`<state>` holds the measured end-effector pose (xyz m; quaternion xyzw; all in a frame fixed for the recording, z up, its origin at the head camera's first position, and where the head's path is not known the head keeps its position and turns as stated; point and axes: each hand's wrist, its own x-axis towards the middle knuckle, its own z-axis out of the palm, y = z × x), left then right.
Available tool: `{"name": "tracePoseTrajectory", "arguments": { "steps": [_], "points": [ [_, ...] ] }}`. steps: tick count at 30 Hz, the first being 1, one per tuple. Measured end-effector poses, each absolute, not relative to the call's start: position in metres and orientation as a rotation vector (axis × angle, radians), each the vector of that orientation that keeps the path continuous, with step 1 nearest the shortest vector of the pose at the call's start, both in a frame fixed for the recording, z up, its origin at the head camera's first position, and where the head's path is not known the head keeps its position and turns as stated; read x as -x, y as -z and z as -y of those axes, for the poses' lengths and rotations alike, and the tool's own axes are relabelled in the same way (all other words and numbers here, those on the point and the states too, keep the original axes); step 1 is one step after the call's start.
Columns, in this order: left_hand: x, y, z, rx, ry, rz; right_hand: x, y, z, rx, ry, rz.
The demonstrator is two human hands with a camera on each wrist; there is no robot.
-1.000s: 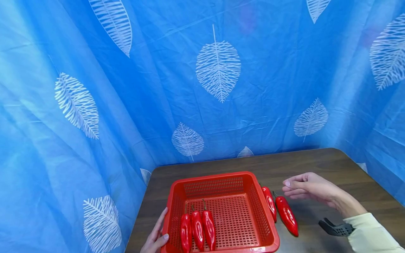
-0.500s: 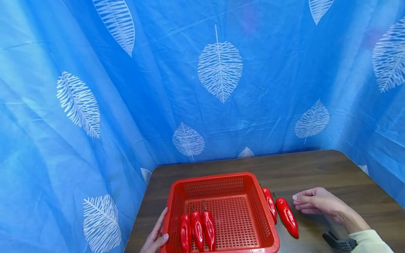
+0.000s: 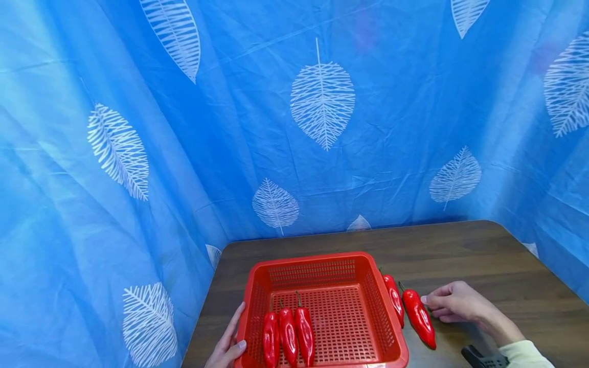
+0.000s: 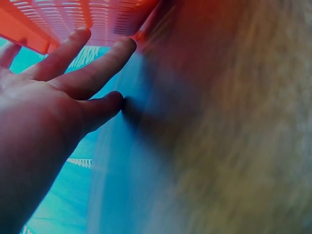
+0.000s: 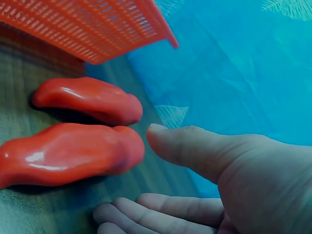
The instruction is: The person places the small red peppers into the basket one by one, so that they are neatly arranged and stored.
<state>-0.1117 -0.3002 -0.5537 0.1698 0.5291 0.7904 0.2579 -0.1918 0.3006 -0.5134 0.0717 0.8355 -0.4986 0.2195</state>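
Observation:
A red plastic basket (image 3: 340, 317) with slotted walls stands on the table and holds three red chili peppers (image 3: 288, 335) side by side at its left. My left hand (image 3: 227, 343) touches the basket's left side; in the left wrist view its fingers (image 4: 97, 73) are spread and fairly straight against the wall. Outside the right wall lie two more chili peppers, one close to the basket (image 3: 393, 299) and a larger one (image 3: 418, 317) beside it. My right hand (image 3: 462, 305) is at the larger pepper's stem end. In the right wrist view the thumb (image 5: 180, 146) and fingers are apart, nothing between them.
The dark wooden table (image 3: 442, 250) extends behind and to the right of the basket. A blue curtain (image 3: 382, 128) with white leaf prints hangs along its back and sides. A black strap device (image 3: 485, 358) sits at my right wrist.
My right hand has come down and in toward the larger chili pepper, after drifting slightly right. The left hand, the basket and the peppers look unmoved.

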Motion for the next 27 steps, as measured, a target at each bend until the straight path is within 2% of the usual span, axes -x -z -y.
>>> {"name": "tracePoseTrajectory", "arguments": {
  "steps": [7, 16, 27],
  "points": [
    [0.111, 0.557, 0.301, -0.512, -2.142, -1.407, 0.192, 0.518, -0.288, -0.252, 1.276, -2.381],
    [0.111, 0.556, 0.301, -0.388, -2.126, -1.408, 0.197, 0.520, -0.278, -0.279, 1.226, -2.400],
    [0.109, 0.557, 0.300, -0.416, -2.145, -1.410, 0.202, 0.518, -0.273, -0.278, 1.187, -2.425]
  ]
}}
